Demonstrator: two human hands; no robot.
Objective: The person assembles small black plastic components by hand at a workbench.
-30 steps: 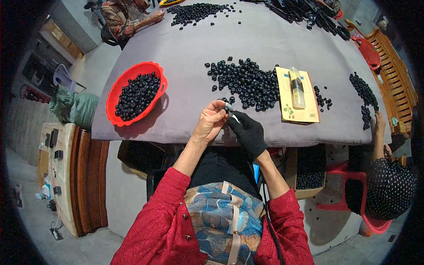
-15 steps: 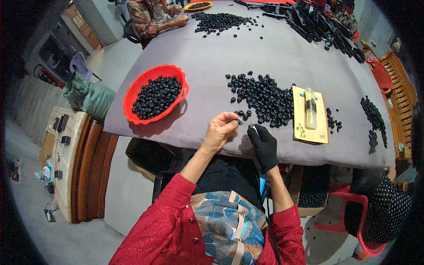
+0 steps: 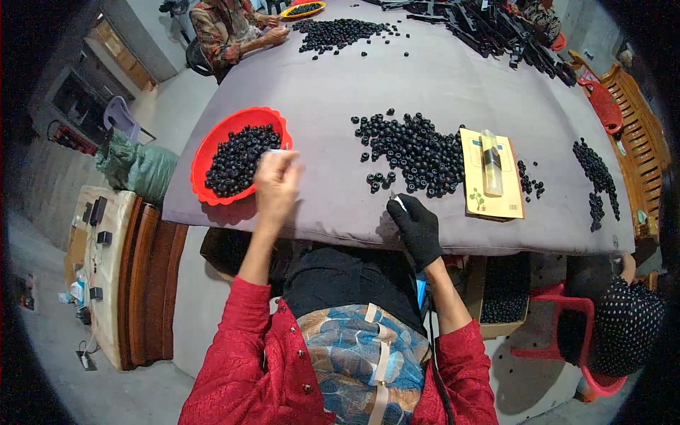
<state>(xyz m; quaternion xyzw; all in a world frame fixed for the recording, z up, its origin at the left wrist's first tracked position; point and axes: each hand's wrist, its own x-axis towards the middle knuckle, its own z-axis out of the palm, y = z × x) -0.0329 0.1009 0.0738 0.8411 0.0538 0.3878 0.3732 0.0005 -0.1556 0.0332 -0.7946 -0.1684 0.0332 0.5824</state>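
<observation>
My bare left hand (image 3: 278, 185) is at the right rim of a red scalloped bowl (image 3: 200, 185). It is smeared by motion, and whether its fingers hold anything cannot be made out; something whitish shows at the fingertips. Small black round parts (image 3: 243, 161), each with a hole, fill much of the bowl. My right hand (image 3: 418, 230), in a black glove, is closed around a thin pale tool (image 3: 400, 202) whose narrow tip points up and away from me. Just beyond that tip lies a loose pile of the same black parts (image 3: 418, 152) on the grey-covered table (image 3: 326, 92).
A yellow card or booklet (image 3: 476, 170) with a clear tube (image 3: 491, 166) on it lies right of the pile. More black parts (image 3: 595, 177) sit farther right. Another person's hands (image 3: 273, 32) are beside a far pile; long black pieces (image 3: 489, 32) are heaped at the back.
My left hand has moved left from beside the right hand to the red bowl; the small thing at its fingertips no longer shows clearly. My right hand stays nearly in place with the tool.
</observation>
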